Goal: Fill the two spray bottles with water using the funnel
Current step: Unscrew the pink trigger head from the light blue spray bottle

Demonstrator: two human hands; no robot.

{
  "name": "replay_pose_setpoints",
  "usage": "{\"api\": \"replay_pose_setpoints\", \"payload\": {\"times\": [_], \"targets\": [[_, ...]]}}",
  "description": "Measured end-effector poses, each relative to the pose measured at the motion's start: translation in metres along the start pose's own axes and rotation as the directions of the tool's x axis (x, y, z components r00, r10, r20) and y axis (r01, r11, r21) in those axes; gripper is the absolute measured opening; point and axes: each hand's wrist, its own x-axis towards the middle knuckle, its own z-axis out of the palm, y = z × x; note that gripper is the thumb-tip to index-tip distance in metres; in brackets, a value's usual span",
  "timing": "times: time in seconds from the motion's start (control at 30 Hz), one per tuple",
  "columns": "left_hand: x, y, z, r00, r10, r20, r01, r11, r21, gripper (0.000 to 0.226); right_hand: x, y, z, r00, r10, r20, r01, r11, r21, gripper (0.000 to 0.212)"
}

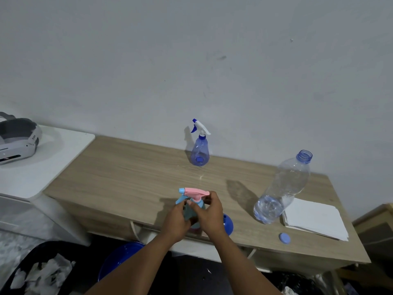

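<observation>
ref: clock directions centred on the teal bottle, 12 = toward the wall
left hand (176, 220): yours, fingers curled round the body of the teal spray bottle (195, 193), gripping it
right hand (209, 213): yours, fingers and thumb curled on the same bottle's neck, just under the pink trigger head
teal spray bottle: upright at the front-centre edge of the wooden table (127, 173), head on, nozzle pointing to 9; fill level hidden by your hands
blue spray bottle (200, 152): at 12, well apart, upright by the wall, white-and-blue head on; fill level can't be read
funnel (228, 224): blue, at 4, just beside your right hand, mostly hidden behind it
water bottle (282, 188): at 3, clear, uncapped, water in the lower part only
cap (284, 238): blue, at 4, flat on the table near the front edge, apart from the water bottle
paper stack (314, 218): white, at 3, just beyond the water bottle
side table (49, 158): white, at 10, headset (18, 137) on it
basin (119, 258): blue, at 7, on the floor under the table's front edge
</observation>
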Motion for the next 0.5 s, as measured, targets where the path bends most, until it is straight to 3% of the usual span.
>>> {"api": "replay_pose_setpoints", "payload": {"times": [0.17,0.33,0.5], "targets": [[0.0006,-0.0013,-0.0022,0.999,0.034,-0.001,-0.034,0.999,0.006,0.054,-0.0017,0.0095,-0.0043,0.999,-0.033,0.027,0.035,0.997,-0.072,0.022],[0.0008,-0.0018,-0.0001,1.0,0.025,0.005,-0.025,1.0,-0.013,0.051,-0.0052,0.0018,0.0024,1.0,-0.015,0.01,0.015,1.0,0.005,0.042],[0.0006,-0.0004,-0.0017,0.999,0.038,-0.004,-0.038,0.999,-0.002,0.05,-0.0039,0.0062,-0.0002,0.999,-0.044,0.011,0.044,0.998,-0.049,0.025]]}}
